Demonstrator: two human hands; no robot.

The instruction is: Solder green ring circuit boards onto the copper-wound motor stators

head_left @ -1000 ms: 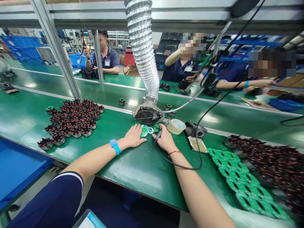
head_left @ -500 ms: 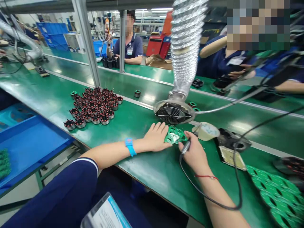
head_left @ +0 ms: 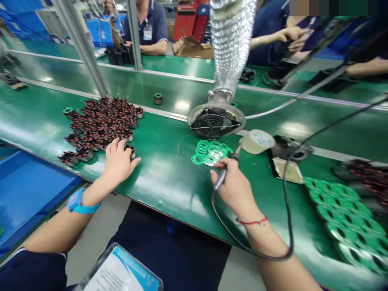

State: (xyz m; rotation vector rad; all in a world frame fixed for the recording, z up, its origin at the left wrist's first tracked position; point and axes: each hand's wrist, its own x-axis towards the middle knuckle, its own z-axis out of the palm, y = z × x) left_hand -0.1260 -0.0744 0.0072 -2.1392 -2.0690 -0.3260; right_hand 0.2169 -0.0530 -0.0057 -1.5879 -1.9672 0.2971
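On your bench (head_left: 169, 182), the cluster of wound cores (head_left: 103, 121) spreads left of the fan hood (head_left: 214, 121), and the green rings (head_left: 212, 151) lie just on the hood's near side. Your right grip (head_left: 238, 190), nearer the hood, is wrapped around the soldering iron (head_left: 223, 177), whose long axis slants away from you and rightward, in front of the hood. Well left of the hood, the end core (head_left: 131, 152) sits just beyond your nearer left grip (head_left: 118, 163); whether those fingers clamp it, you cannot tell.

- I have the left hand (head_left: 118, 165) palm down, thumb (head_left: 134, 163) spread from the fingers (head_left: 113, 147).
- I have the right hand (head_left: 235, 186) curled in a pen-like grip.
- Both forearms (head_left: 57, 229) slant inward.
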